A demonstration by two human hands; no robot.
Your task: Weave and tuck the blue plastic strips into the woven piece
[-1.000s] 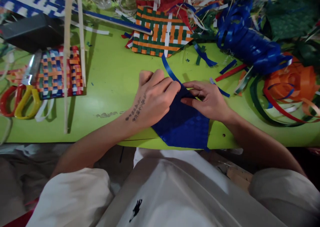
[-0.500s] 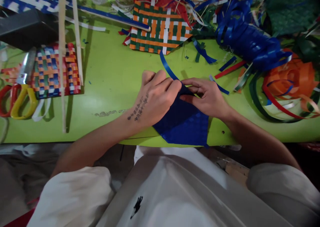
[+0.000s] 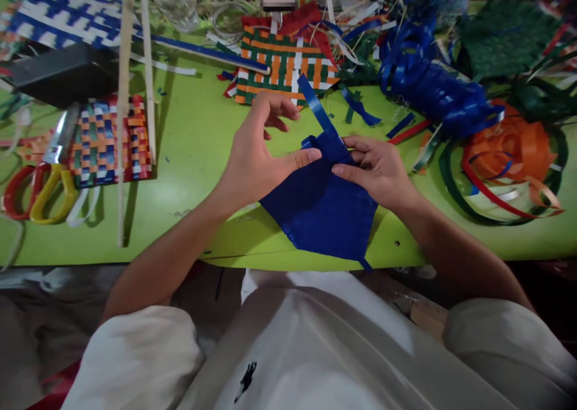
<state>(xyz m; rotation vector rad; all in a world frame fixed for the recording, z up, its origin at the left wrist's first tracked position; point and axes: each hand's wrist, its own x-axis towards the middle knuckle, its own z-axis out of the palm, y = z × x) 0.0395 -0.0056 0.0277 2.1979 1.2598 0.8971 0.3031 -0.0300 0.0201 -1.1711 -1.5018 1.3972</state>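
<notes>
- Centrally, by the front edge of a green table [image 3: 193, 139], a blue woven piece [image 3: 331, 211] lies beneath a person's two bare hands, a narrow blue tail [image 3: 365, 265] at its lower corner reaching the table's edge.
- The right hand [image 3: 376, 163] pinches the piece's upper right margin between thumb and fingers.
- The left hand [image 3: 255, 151] is open, fingers curled loosely in the air, its extended thumb at the piece's upper left margin; whether the thumb presses down is hard to tell.
- A glossy blue strip [image 3: 318, 106] rises from the upper margin between the hands, slanting toward the table's far edge, with a small blue loop [image 3: 309, 140] just beside it.
- Beyond the hands, toward the far edge, sits an orange, green and white woven piece [image 3: 265, 55], the tip of a blue stick [image 3: 202, 52] resting across it.
- Toward the table's left end, red-and-yellow-handled scissors [image 3: 54, 156] lie beside a multicoloured woven patch [image 3: 101, 139], near a dark block [image 3: 63, 70]; a pale wooden stick [image 3: 124, 97] crosses over the patch.
- Toward the right end, a blue strip coil [image 3: 437, 79] and an orange strip bundle [image 3: 509, 139] lie close together.
</notes>
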